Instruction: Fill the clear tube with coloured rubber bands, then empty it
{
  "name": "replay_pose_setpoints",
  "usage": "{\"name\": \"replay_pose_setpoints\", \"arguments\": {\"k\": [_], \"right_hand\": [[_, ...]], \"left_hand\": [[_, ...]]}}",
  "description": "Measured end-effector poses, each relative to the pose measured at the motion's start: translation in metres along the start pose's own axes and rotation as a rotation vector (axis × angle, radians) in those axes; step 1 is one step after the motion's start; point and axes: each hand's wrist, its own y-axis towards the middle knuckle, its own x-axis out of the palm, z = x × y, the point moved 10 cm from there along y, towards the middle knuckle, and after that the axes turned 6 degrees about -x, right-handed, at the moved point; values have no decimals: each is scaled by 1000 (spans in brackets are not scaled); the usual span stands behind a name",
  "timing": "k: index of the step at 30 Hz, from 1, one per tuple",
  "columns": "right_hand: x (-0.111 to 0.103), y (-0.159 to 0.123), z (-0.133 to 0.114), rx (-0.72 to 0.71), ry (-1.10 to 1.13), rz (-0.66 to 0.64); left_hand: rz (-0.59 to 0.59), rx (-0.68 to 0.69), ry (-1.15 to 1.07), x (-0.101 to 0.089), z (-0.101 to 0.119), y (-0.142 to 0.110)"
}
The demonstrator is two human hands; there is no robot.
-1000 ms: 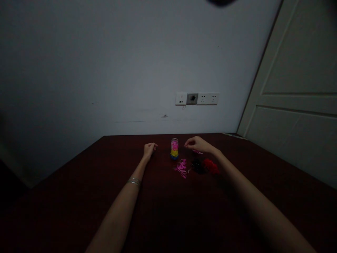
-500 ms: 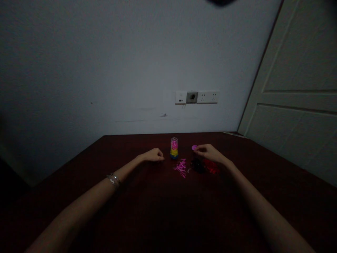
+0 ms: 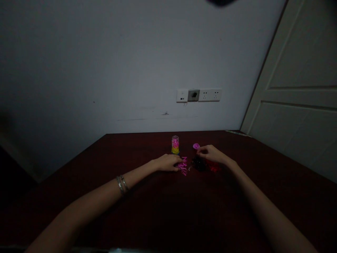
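Observation:
My left hand (image 3: 168, 162) reaches the pile of thin pink strips, perhaps rubber bands (image 3: 183, 168), on the table. Its thumb and forefinger are apart at the pile's left edge. Just behind stands a small clear jar (image 3: 175, 144) filled in layers of pink, yellow and a dark colour; the hand hides its base. My right hand (image 3: 209, 153) is closed in a pinch between a round pink lid (image 3: 196, 146) and a black heap (image 3: 199, 164). Whatever its fingertips hold is too small to make out. A red heap (image 3: 213, 166) lies under the right wrist.
The dark red table (image 3: 147, 211) meets a pale wall (image 3: 131, 70) at the back. Sockets and switches (image 3: 198, 95) are set in the wall. A panelled white door (image 3: 297, 80) stands at the right. The light is dim.
My left hand has moved right, from left of the jar to the pink strips, and its fingers have opened. My right hand stays pinched near the lid. The view has shifted slightly.

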Motion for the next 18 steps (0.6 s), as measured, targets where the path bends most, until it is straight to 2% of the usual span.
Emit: {"name": "replay_pose_setpoints", "arguments": {"k": [5,13,18], "right_hand": [[1,0,-8,-3,21,-20],[-1,0,-11,4,27,-20],[1,0,-10,-4,16,-25]], "left_hand": [[44,43,49,3,6,6],[119,33,-6,-1,-1,11],[128,-19,-100,-12,-6,11]]}}
